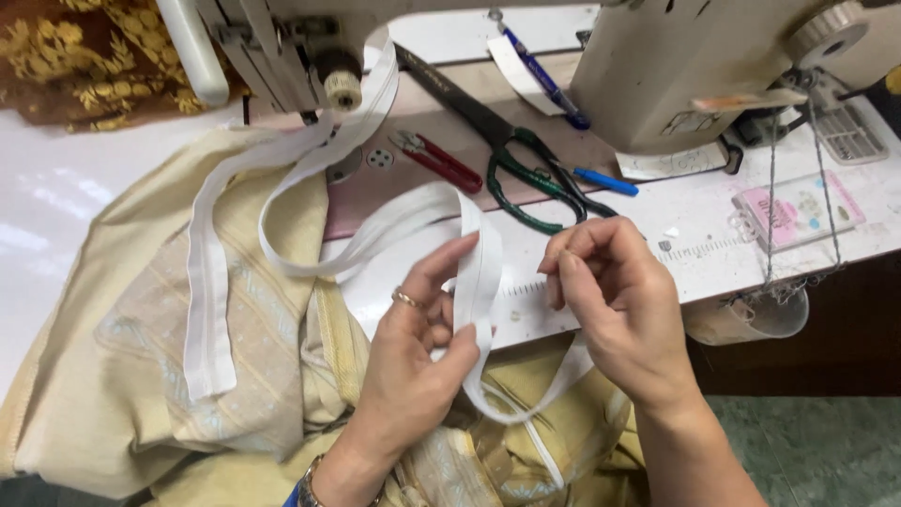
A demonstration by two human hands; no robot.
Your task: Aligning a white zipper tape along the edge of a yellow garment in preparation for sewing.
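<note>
Both hands pinch the white tape (pixel 476 272) over the counter's (pixel 694 235) front edge, left hand (pixel 418 352) gripping a fold, right hand (pixel 615 300) pinched beside it, keeping it taut and flat.

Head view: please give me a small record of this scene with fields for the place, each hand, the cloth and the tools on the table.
place: white table with a sewing machine
left hand: left hand with a ring, pinching the white strip between thumb and fingers
right hand: right hand, fingertips closed on the strip's edge
cloth: beige cloth lying under the strip and across the lap
tools: green-handled scissors, red thread snips, blue pen
</note>
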